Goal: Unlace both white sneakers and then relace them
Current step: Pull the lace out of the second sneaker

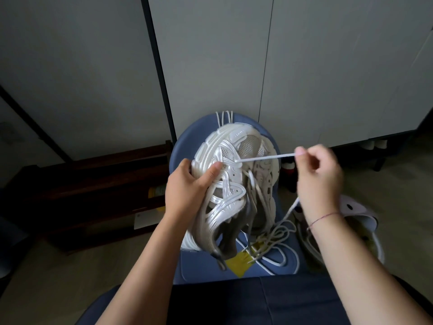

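Right hand (pixel 318 174) pinches the taut lace (pixel 264 157), left hand (pixel 187 184) grips the sneaker (pixel 234 146) — seemingly unthreading an eyelet; next, a steady pull.

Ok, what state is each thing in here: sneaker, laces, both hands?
left hand: grips the sneaker by its side.
right hand: pinches the taut lace.
sneaker: held over the blue stool, toe pointing away.
taut lace: stretched from sneaker to right hand.
loose laces: slack heap on the stool.

Showing no readable text.
Carrying small raised lettering (pixel 239 133) on the toe of the white sneaker (pixel 230 181), blurring too small for reading.
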Demonstrator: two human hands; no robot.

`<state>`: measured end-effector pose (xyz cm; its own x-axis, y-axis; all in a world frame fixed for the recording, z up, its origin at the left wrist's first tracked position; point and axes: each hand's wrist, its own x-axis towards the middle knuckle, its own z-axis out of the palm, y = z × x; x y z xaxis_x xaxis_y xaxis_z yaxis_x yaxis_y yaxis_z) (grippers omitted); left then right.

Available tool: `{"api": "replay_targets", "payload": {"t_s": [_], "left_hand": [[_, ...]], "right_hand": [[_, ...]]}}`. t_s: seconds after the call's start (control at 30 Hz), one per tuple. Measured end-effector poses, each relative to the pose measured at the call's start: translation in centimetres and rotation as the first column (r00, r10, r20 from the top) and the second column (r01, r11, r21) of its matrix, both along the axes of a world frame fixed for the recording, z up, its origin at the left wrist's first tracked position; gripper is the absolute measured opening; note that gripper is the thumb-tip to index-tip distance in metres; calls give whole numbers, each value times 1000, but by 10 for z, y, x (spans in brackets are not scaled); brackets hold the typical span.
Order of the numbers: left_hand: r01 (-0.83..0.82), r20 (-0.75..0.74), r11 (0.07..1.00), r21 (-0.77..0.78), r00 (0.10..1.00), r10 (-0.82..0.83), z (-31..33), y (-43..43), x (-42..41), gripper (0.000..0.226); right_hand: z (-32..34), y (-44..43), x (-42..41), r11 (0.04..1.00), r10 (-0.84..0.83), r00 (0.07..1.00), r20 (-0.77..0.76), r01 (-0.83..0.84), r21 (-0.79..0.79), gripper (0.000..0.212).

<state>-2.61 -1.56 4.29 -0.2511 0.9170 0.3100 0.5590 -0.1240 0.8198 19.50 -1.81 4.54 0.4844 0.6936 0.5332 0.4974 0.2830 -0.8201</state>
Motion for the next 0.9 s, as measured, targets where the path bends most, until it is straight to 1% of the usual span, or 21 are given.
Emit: {"api": "replay_targets", "payload": {"t_s": [0.03, 0.07, 0.1, 0.17, 0.23, 0.3, 0.37, 0.4, 0.47, 0.53, 0.57, 0.63, 0.7, 0.73, 0.77, 0.83, 0.9], "left_hand": [[-15, 3, 1000, 3, 1000, 15, 0, 1, -2, 53], [-24, -3, 1000, 4, 1000, 24, -1, 1, -3, 54], [-25, -11, 1000, 3, 1000, 25, -1, 0, -2, 53], [-7, -24, 1000, -4, 1000, 6, -1, -2, 2, 52], [19, -45, 1000, -9, 999, -19, -1, -4, 8, 53], [42, -78, 999, -16, 996, -43, -2, -5, 13, 55], [56, -95, 998, -18, 994, -58, -3, -5, 17, 56], [59, -100, 998, -18, 993, -61, -3, -6, 18, 57], [63, -103, 998, -19, 993, -65, -3, -6, 19, 58], [66, -93, 998, -20, 993, -68, -3, -7, 18, 61], [63, -82, 998, -19, 995, -65, -2, -6, 16, 65], [39, -58, 999, -13, 998, -40, -2, -4, 10, 68], [11, -63, 1000, -3, 998, -11, -2, -2, 5, 63], [3, -72, 1000, 0, 997, -4, -2, -2, 4, 60], [2, -80, 1000, 0, 997, -2, -2, -2, 4, 59], [13, -87, 1000, -10, 996, -14, -2, -3, 8, 59], [31, -98, 999, -18, 995, -33, -3, -4, 13, 59]], "right_hand": [[-1, 2, 8, 1000, -26, 999, -46, 25, -10, 31], [-1, 4, 13, 999, -40, 997, -59, 39, -21, 29], [-2, 5, 15, 998, -50, 998, -39, 49, -33, 26], [-3, 4, 9, 998, -46, 998, 54, 48, -38, 16], [-3, 0, -6, 999, 35, 989, 140, -34, -14, 22], [-3, -6, -20, 994, 108, 953, 284, -113, -1, 27], [-6, -10, -30, 991, 127, 901, 416, -131, -20, 32], [-7, -11, -33, 989, 142, 886, 441, -141, -37, 32], [-7, -11, -37, 984, 174, 881, 439, -174, -40, 29], [-6, -10, -35, 984, 158, 905, 395, -177, 11, 26], [-4, -8, -30, 987, 132, 933, 335, -154, 41, 25], [0, -4, -15, 997, 51, 988, 148, -59, 56, 27], [2, -1, 3, 1000, -20, 1000, -16, 21, 15, 29], [3, 0, 8, 999, -44, 998, -51, 44, -7, 29], [2, 1, 11, 998, -62, 997, -48, 60, -30, 28], [-1, 1, 5, 995, -74, 997, 33, 76, -57, 22], [-3, -2, -8, 1000, 5, 992, 123, -1, -30, 22]]}}
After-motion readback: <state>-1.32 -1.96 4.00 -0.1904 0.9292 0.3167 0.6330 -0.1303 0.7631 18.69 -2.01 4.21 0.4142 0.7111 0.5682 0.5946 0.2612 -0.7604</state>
